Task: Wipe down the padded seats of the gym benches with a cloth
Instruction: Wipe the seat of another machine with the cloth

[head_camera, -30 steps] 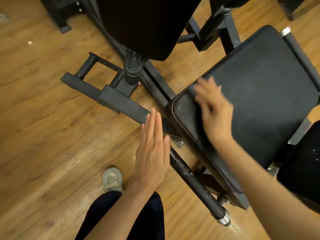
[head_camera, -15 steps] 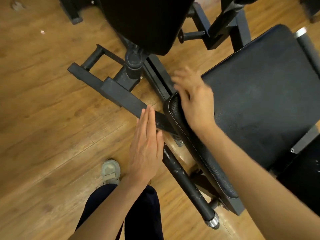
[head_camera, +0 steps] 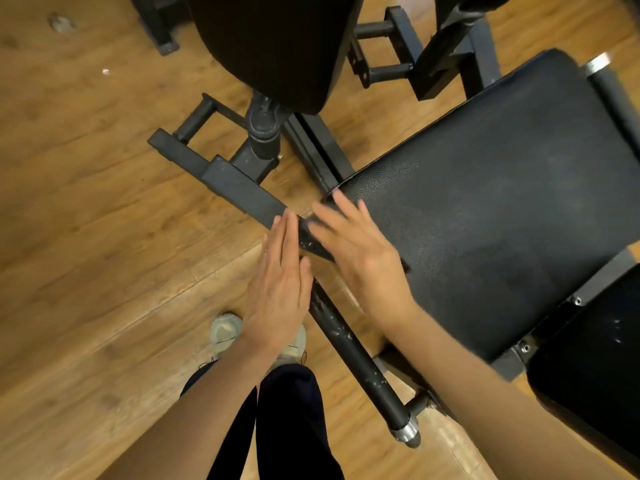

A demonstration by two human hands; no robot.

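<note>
Seat pad (head_camera: 491,209): black padded bench seat, right half of view; long axis runs from near-left corner by the hands up toward far-right edge of view.
Look: pebbled black vinyl w/ dull greyish smears mid-surface; near-left corner rounded.
Writing: no brand or label readable.
R hand (head_camera: 360,251): at seat's near-left corner, fingers spread and straight, palm down over the edge; blurred, can't tell if it touches pad. Cloth not visible under it.
L hand (head_camera: 280,289): flat, fingers pressed together, pointing away from the person, holds nothing; just left of seat, over black frame bar (head_camera: 239,192).
Frame tube (head_camera: 356,362): black w/ white scuffs, chrome end cap, runs along seat's near edge.
2nd pad (head_camera: 273,46): black, top centre.
3rd pad (head_camera: 588,375): black, at right edge, white flecks.
Floor (head_camera: 86,237): wood planks; 2 pale shoes (head_camera: 225,330), dark trousers below hands.
</note>
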